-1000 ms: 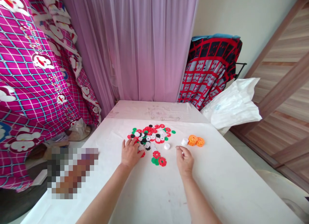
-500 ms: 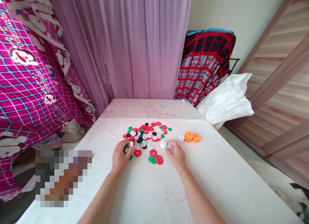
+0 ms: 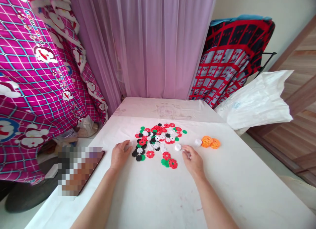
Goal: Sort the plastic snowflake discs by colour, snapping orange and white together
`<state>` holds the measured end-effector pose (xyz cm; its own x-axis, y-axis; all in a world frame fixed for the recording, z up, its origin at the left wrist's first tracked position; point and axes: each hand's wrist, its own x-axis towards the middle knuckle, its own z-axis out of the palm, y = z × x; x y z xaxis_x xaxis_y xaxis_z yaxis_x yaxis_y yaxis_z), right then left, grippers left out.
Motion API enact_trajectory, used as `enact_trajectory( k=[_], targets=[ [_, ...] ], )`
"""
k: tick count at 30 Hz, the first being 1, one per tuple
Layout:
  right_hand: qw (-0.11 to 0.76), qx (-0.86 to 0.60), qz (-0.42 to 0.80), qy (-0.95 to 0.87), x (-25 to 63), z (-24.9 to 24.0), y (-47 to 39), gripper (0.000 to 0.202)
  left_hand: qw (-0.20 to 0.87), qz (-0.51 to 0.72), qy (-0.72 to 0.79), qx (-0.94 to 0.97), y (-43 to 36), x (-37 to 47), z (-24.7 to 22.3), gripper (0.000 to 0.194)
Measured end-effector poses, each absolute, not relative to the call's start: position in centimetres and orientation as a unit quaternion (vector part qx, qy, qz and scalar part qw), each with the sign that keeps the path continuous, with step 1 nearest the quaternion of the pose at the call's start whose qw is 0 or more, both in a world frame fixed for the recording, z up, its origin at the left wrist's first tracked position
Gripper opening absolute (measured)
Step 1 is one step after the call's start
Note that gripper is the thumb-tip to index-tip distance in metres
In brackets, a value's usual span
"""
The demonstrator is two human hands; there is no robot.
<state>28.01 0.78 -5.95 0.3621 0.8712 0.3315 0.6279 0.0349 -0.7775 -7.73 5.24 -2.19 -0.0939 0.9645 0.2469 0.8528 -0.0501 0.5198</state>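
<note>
Small notched plastic discs, like snowflake building discs, lie in a loose pile (image 3: 158,137) in red, white, black and green. My left hand (image 3: 120,155) is just left of the pile, thumb and fingers apart, with no disc visible in it. My right hand (image 3: 194,160) rests to the right, fingers loosely curled with a gap between thumb and forefinger. Close to its fingertips sits a small white stack of discs (image 3: 178,147). Beyond that hand are a white piece (image 3: 198,142) and orange discs (image 3: 210,142). Red discs (image 3: 173,163) and green discs (image 3: 165,162) lie at the near side.
All of this is on a table with a white cover (image 3: 153,196). A blurred-out flat object (image 3: 82,171) lies at the left edge. Behind hangs a purple curtain (image 3: 158,44); a white plastic bag (image 3: 259,100) stands at the right.
The view has turned, so the scene sits further right. My left hand has drawn away leftward from the discs. My right hand has shifted slightly away from the white stack, which stays put.
</note>
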Motion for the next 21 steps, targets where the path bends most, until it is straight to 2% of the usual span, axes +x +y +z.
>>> enact_trajectory(
  k=[10, 15, 21],
  targets=[
    [0.452, -0.692, 0.132, -0.547, 28.0, -5.3, 0.5, 0.036, 0.086, 0.28, 0.67, 0.682, 5.2, -7.3, -2.3, 0.037],
    [0.468, -0.685, 0.127, -0.543, 28.2, -5.4, 0.5, 0.034, 0.083, 0.271, 0.688, 0.668, 5.3, -7.8, -2.5, 0.031],
    [0.492, -0.664, -0.003, -0.563, 26.9, -4.4, -0.2, 0.028, 0.065, 0.262, 0.718, 0.641, 6.2, -10.3, -2.2, 0.04]
  ],
)
